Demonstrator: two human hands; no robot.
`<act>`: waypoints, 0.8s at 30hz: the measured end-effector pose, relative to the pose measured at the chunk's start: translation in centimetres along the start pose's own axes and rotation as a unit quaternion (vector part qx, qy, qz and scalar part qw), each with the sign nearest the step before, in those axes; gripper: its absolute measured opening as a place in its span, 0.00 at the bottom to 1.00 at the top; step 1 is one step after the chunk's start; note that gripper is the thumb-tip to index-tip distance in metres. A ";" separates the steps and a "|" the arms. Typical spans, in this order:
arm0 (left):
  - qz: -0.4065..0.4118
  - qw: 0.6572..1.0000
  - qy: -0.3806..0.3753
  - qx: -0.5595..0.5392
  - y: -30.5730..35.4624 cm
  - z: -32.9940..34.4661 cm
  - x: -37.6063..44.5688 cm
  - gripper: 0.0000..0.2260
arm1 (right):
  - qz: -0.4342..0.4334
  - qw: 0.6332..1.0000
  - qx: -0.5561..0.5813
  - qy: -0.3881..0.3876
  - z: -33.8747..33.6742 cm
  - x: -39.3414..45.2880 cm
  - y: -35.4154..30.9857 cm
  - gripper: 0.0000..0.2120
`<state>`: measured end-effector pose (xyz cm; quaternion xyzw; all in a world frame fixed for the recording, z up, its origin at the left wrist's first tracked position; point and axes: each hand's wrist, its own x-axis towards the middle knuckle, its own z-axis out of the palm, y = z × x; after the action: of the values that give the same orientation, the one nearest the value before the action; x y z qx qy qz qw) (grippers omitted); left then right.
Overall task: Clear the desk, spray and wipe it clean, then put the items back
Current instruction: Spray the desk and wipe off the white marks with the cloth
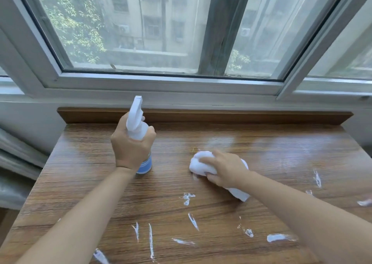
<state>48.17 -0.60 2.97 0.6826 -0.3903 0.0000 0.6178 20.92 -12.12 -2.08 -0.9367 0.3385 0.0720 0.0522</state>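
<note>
A wooden desk (90, 183) fills the lower view, its top marked with several white streaks. My left hand (131, 148) grips a white spray bottle (135, 118) with a blue band at its base, held upright at the desk's middle left with its nozzle pointing away from me. My right hand (223, 168) holds a bunched white cloth (198, 164) pressed onto the desk top, to the right of the bottle. A wet sheen lies on the wood beyond the cloth.
A raised wooden ledge (221, 117) runs along the desk's back edge. Behind it stands a large window (141, 32) with a white frame. Grey wall and a frame part lie off the desk's left side.
</note>
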 end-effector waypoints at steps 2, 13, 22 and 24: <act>0.002 1.000 0.004 0.001 -0.2 -0.2 -0.1 0.18 | 0.125 0.992 0.000 0.022 -0.7 2.9 0.3 0.21; 0.022 1.000 0.016 0.011 -0.3 -0.3 -0.3 0.21 | -0.043 0.998 0.025 -0.033 -0.5 -0.3 -3.3 0.22; 0.024 1.000 0.018 0.006 -0.7 -0.7 -0.3 0.20 | 0.204 0.979 0.024 0.014 -1.5 6.6 -1.8 0.20; 0.019 1.000 0.021 0.009 -0.7 -0.6 -0.3 0.20 | 0.153 0.988 -0.002 0.008 -1.3 5.3 -3.1 0.20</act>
<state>48.62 -0.04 2.43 0.6806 -0.3903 0.0300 0.6193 27.10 -13.29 -1.56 -0.8747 0.4779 0.0724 0.0360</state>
